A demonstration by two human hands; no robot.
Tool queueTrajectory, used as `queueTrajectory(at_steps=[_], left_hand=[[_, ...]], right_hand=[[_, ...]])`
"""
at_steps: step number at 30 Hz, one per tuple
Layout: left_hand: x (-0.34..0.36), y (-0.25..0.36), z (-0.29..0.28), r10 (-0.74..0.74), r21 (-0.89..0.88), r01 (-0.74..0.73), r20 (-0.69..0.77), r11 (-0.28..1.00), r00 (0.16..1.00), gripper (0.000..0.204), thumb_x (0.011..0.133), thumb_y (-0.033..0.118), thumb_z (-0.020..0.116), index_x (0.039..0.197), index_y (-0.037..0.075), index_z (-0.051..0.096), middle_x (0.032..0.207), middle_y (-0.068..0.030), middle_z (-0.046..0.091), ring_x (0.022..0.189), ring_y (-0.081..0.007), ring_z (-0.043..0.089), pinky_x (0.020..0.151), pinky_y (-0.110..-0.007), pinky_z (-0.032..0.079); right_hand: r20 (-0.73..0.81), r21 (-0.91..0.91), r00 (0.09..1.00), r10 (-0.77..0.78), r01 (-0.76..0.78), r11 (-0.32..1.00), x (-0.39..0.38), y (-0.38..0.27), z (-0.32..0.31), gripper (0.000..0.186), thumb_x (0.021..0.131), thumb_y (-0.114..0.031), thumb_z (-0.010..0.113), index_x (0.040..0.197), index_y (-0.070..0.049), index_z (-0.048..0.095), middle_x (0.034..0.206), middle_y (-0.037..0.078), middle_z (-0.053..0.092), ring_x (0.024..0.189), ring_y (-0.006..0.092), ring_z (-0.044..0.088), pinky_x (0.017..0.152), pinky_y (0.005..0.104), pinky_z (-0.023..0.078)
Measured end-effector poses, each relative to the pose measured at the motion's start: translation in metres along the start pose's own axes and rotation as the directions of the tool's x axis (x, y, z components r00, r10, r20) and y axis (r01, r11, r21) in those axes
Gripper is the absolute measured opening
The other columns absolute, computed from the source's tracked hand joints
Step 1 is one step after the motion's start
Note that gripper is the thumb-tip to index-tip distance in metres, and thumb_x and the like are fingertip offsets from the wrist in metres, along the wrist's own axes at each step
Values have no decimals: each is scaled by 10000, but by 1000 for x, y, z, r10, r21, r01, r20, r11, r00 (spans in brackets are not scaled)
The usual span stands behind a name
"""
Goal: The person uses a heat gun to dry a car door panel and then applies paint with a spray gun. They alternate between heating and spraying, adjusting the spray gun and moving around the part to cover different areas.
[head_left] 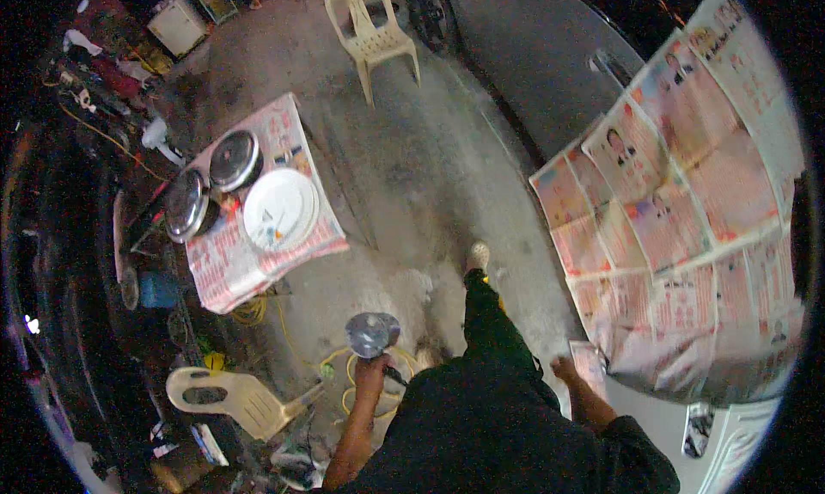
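Observation:
My left hand (369,379) is closed around what looks like a spray gun (368,334), with a clear round cup on top and a dark handle. It is held out in front of my left side, above the floor. My right hand (564,370) hangs by my right side, close to the lower edge of the newspaper sheets (679,227) that cover part of a car. The fingers of that hand are small and blurred, and I cannot see anything in them.
On the left, a newspaper-covered table (225,275) bears two dark round lidded pots (234,160) and a white plate (281,208). A beige chair (371,31) stands ahead; another beige chair (236,401) is at lower left. A yellow hose (348,397) lies coiled near my feet. A grey car (550,73) stands right.

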State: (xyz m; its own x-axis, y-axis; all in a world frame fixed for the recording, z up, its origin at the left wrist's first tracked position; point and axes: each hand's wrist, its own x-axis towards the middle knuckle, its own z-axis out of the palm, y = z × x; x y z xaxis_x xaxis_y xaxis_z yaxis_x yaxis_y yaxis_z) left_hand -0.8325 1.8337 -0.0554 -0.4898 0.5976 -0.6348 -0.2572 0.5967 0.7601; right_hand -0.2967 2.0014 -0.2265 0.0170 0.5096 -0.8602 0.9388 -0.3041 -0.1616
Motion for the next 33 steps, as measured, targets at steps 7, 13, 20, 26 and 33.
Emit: queueTrajectory(at_steps=[7,13,20,26,33], left_hand=[[110,143,69,-19,60,21,-41,998,999,475,875,214,639,1287,20,506,1104,-122,677,1008,-229,652,838,-346,509],[180,293,113,205,193,-189,-70,963,976,620,846,156,633,1431,104,437,1226,-154,658,1131,-320,624,915,-396,493],[300,424,106,197,406,-137,-109,904,974,658,878,260,650,1465,108,393,1224,-231,637,1148,-416,600,943,-451,481],[443,517,68,338,467,-288,-25,836,941,628,902,382,602,1465,183,408,1236,-249,621,1158,-431,586,946,-460,479],[583,663,-1,189,462,-103,-142,881,972,519,922,297,608,1395,127,482,1260,-211,613,1129,-356,609,943,-411,482]], right_hand=[[81,-62,996,-45,50,997,111,-40,-91,535,873,-404,586,1236,-11,590,1148,245,639,1105,380,601,945,465,484],[-37,-459,860,-509,438,773,298,-286,-257,572,844,-435,585,1231,-13,594,1185,254,625,1159,402,581,952,497,479],[-272,376,514,-814,835,401,393,-748,-460,255,1013,-245,487,1131,-31,558,1026,77,598,905,240,554,818,399,474],[-90,368,533,-841,803,469,407,-901,-478,310,1021,-280,436,1151,-29,566,1163,97,563,1067,233,504,924,393,416],[88,-77,764,-639,645,761,426,-953,-502,286,989,-270,491,1117,-29,576,1043,105,572,959,237,525,837,399,432]])
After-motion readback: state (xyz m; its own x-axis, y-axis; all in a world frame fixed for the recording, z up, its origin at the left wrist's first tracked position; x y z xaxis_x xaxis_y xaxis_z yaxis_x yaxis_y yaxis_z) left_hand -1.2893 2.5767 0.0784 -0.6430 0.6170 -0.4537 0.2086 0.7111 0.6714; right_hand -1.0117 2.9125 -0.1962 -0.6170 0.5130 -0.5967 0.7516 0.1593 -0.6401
